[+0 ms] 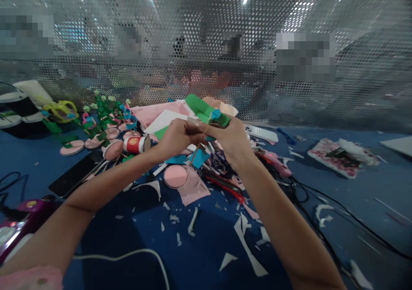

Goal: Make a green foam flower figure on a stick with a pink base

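The right hand [232, 142] grasps a blue paper flower [215, 114] with a green paper leaf [195, 104] above the littered blue surface [125, 240]. Fingertips of the left hand [175, 139] meet the right's, but I cannot tell whether its grip is closed on anything. A pink disc [175, 176] lies below, near a pink glue gun [278, 164].

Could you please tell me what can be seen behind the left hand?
Past the left hand, parts of a white sheet, a pink sheet and a green piece show. The hand covers whatever lies directly behind it, so I cannot tell what is there.
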Motion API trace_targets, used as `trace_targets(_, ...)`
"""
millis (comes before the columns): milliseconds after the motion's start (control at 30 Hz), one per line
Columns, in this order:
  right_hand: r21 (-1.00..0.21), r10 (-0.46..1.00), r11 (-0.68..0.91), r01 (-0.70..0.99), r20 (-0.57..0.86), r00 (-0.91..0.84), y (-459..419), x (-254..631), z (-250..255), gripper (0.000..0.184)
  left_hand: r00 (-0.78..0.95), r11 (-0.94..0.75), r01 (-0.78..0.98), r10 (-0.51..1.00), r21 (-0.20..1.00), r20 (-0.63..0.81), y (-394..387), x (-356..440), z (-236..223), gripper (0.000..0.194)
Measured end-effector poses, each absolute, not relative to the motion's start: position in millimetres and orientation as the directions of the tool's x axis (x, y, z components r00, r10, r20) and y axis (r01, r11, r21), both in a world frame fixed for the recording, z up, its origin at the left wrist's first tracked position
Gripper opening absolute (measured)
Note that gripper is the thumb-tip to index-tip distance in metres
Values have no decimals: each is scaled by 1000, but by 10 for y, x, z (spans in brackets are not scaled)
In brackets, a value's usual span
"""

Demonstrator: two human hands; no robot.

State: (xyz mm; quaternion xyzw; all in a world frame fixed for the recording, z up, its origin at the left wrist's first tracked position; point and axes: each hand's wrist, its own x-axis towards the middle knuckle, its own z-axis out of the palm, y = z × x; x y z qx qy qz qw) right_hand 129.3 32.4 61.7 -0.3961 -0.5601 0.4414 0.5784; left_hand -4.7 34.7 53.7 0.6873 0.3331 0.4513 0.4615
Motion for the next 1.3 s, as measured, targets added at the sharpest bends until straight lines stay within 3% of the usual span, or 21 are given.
trace_targets(133,-969,974,203,-140,214,-69,353,1348,657,43,335,-266,-7,908,964,253,357,-62,604,22)
trace_targets(233,-949,960,278,-146,278,21,362,1366,653,38,325,-251,4,916,968,236,358,-66,607,23)
trace_targets(400,-936,940,340,-87,337,53,344,1348,631,35,318,-287,39,912,957,261,340,-57,576,14)
trace_targets(600,-951,955,295,-97,290,56,320,1312,623,32,330,-354,64,890,933,315,335,-61,562,20)
trace_targets(867,-913,919,391,-115,379,108,348,1246,542,21,325,-418,89,870,904,371,355,-51,517,21)
trace_targets(1033,-924,944,329,-194,322,67,358,1242,538,28,315,-423,86,871,902,378,350,-52,531,21)
trace_targets(1200,-929,935,354,-109,352,36,375,1298,566,41,299,-355,-22,890,935,345,361,-69,585,27)
trace_targets(1300,-955,957,291,-57,291,2,390,1311,568,50,237,-325,-116,908,938,344,410,-101,597,34)
